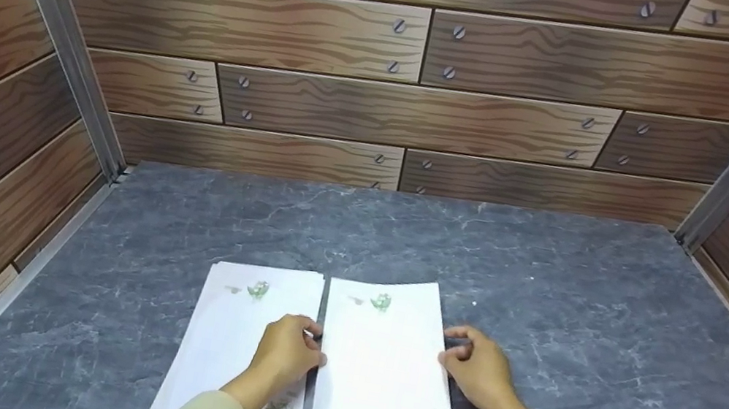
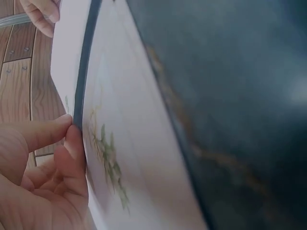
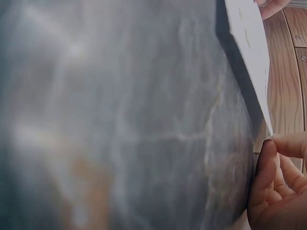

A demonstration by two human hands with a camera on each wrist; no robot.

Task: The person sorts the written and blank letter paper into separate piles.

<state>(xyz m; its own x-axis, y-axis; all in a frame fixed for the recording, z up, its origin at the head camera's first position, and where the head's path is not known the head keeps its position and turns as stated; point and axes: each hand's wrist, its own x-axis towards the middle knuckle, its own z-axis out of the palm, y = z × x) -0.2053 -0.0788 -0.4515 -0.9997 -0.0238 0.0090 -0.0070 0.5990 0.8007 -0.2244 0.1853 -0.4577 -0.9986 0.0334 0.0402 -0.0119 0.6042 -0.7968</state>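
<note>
A white paper sheet (image 1: 380, 377) with small green plant prints near its top and lower right corner lies between my hands. My left hand (image 1: 287, 351) pinches its left edge between thumb and index finger, while the wrist passes over a stack of similar sheets (image 1: 214, 350). On the opposite side, my right hand (image 1: 481, 368) pinches the sheet's right edge. In the right wrist view the sheet (image 3: 252, 43) stands up off the tabletop, with a dark shadow under it. The left wrist view shows a narrow dark gap between the held sheet (image 2: 69, 48) and the stack (image 2: 139, 143).
The dark grey marbled tabletop (image 1: 595, 332) extends around the papers. Wood-patterned panels (image 1: 322, 105) enclose it at the back and both sides, with grey metal posts (image 1: 68, 29) at the rear corners.
</note>
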